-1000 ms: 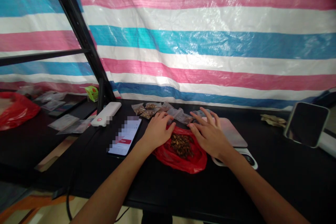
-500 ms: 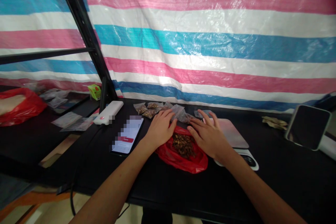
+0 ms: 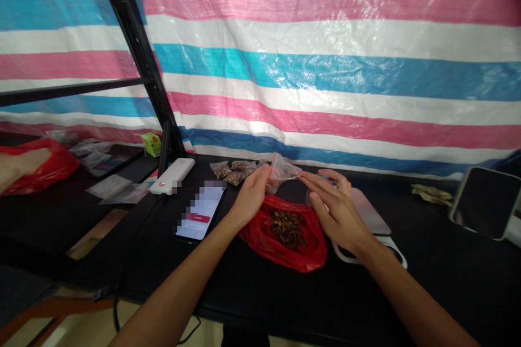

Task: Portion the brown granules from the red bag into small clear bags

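Pink, white and blue striped sheeting [image 3: 285, 38] hangs behind a black table [image 3: 325, 303]. Several small filled bags [image 3: 234, 176] lie just beyond the left hand [image 3: 251, 194], apparently finished; a loose brown heap [image 3: 287, 226] sits unportioned in an open red bag [image 3: 311, 258] between the wrists. Between the hands, a clear bag [image 3: 283, 169] is pinched by the left; the right hand [image 3: 340, 210] stretches its fingers to the edge, though I can't tell if they touch.

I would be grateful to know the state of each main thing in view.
Red plastic bag: open, brown pieces inside
Clear plastic bag, red edge: in left hand
Small clear packets: filled
Dark rectangular smartphone: screen lit
Rectangular pale framed screen: dark
White scale: partly hidden
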A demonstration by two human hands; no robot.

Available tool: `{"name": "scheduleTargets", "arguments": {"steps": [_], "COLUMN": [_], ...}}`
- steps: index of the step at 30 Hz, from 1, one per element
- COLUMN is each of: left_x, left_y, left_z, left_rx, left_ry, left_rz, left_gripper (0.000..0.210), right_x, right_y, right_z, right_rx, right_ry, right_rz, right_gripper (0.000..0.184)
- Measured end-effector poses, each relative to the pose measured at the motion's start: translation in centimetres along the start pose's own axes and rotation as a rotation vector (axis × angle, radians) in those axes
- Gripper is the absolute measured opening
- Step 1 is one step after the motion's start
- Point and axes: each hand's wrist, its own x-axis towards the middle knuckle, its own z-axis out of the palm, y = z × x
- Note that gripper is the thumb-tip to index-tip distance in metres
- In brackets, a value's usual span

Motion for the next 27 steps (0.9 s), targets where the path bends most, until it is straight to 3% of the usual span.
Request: {"name": "scheduleTargets", "arguments": {"steps": [2, 5, 14, 19, 24, 27], "left_x": [0.3, 0.3, -0.7, -1.3, -1.6, -1.6], "left_y": [0.2, 0.4, 0.9, 1.0, 1.0, 0.9], "left_z": [-0.2, -0.4, 0.8, 1.0, 0.6, 0.5], "left_rx": [-0.205, -0.255, -0.221, -0.061, 0.271, 0.391], "left_ry": [0.006, -0.040, -0.231, -0.269, -0.167, -0.180], "left_rz": [-0.115, -0.160, -0.019, 0.059, 0.224, 0.307], "left_gripper": [0.050, 0.034, 0.030, 0.030, 0.024, 0.021], "right_x": [-0.1, -0.1, 0.2, 0.2, 0.0, -0.1], "right_y": [-0.1, 0.0, -0.5, -1.0, -0.8, -0.9], "right_z": [0.1, 0.4, 0.6, 0.5, 0.9, 1.2], "right_rx": [0.029, 0.044, -0.075, -0.116, -0.118, -0.131], "right_ry": [-0.036, -0.049, 0.091, 0.168, 0.096, 0.101], "right_rz": [-0.019, -0.022, 0.055, 0.116, 0.088, 0.073], "right_gripper": [0.043, 0.042, 0.036, 0.026, 0.036, 0.037]}}
